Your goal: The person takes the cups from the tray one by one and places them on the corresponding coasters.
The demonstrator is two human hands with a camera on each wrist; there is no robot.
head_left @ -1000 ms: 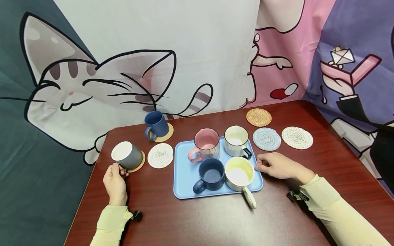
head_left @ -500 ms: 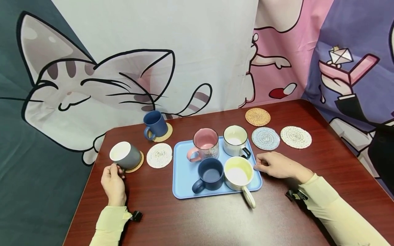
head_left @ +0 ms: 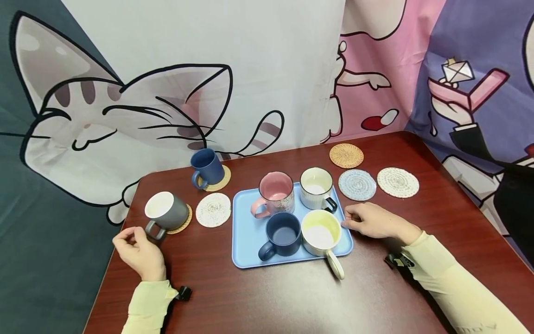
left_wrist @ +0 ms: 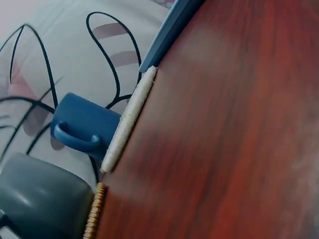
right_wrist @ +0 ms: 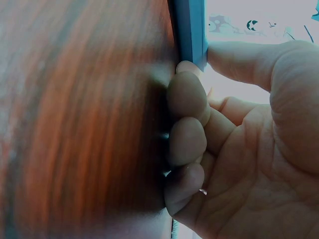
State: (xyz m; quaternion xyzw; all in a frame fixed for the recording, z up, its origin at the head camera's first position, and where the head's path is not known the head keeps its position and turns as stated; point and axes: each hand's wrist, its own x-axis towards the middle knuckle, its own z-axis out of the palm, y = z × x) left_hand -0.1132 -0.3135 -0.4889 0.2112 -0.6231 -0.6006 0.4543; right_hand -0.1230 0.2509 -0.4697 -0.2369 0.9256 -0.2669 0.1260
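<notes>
Holding nothing in left grip [head_left: 142, 255], with dark-grey cylindrical mug [head_left: 174, 215], probably ceramic, just right on round tan woven coaster [head_left: 186, 223]. Likely stiff, breakable; best taken by handle [head_left: 149, 227]. Pinching light-blue rectangular tray [head_left: 247, 248] with right grip [head_left: 372, 220].

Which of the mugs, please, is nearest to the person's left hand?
The grey mug with the white inside, on a tan coaster just beyond the left hand. The blue mug behind it and the four mugs on the tray are farther away.

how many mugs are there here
6. On the tray: pink mug, white mug, navy mug, yellow-lined mug. Left of it: gray mug by the left hand, blue mug farther back.
</notes>
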